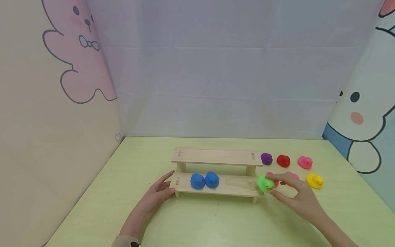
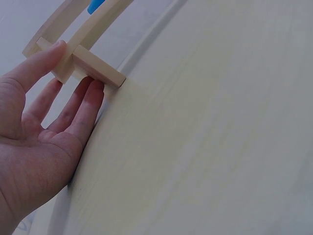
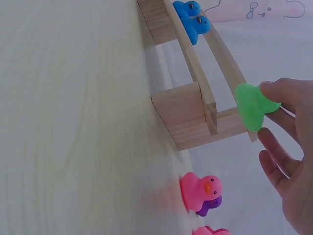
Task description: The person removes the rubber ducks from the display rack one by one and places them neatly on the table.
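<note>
A two-tier wooden shelf (image 1: pixel 236 185) stands on the table. My left hand (image 1: pixel 155 196) grips the left end of its lower board; in the left wrist view the thumb lies on the board and the fingers reach to the underside and leg. Two blue rubber ducks, one (image 1: pixel 197 181) left and one (image 1: pixel 212 179) right, sit side by side on that lower board. My right hand (image 1: pixel 300 197) pinches a green rubber duck (image 1: pixel 264 184) between thumb and fingers, held up by the board's right end. Seen in the right wrist view, the green duck (image 3: pixel 250 107) is raised above the lower board.
Right of the shelf, more rubber ducks stand on the table: purple (image 1: pixel 266 158), red (image 1: pixel 283 161), pink (image 1: pixel 305 162) and yellow (image 1: pixel 315 180). Another pink duck (image 1: pixel 291 175) shows partly behind my right hand. Printed walls close in the table (image 1: pixel 197 223) at the back and sides.
</note>
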Motion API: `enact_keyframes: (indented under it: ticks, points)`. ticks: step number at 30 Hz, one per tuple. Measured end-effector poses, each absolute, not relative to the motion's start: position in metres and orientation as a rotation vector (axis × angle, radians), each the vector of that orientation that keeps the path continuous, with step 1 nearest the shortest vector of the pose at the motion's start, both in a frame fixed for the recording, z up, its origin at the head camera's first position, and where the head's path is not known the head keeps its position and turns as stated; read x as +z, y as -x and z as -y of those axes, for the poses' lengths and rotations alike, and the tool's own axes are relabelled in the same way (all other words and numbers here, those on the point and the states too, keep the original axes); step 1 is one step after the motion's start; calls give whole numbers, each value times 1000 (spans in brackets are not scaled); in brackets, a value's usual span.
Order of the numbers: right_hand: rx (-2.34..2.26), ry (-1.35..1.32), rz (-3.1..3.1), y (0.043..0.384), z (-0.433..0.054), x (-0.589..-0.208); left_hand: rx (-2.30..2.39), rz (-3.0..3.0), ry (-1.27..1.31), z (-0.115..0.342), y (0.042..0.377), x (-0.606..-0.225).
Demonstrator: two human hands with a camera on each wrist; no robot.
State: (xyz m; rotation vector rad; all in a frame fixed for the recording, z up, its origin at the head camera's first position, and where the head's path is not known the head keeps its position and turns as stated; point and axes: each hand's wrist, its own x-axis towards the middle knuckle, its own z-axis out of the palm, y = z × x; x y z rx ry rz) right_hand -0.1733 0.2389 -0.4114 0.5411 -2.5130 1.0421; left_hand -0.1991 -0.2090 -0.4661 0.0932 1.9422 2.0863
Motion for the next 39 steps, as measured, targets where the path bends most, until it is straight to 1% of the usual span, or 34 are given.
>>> enact_keyframes:
  ticks: [8,20,31,39]
  points:
    - [961,-569,2492,173,-250,-414,2090,-1934,-118,210,200,-468]
    - [964,-588,2496,169,-262,-419,2094,-1926,-99,209,199,-466]
    - [992,-608,2546,165,-269,-424,2071,-1930,-100,205,190,-446]
    - [990,-615,2612,166,-277,-435,2096,-1926,-73,207,196,-461]
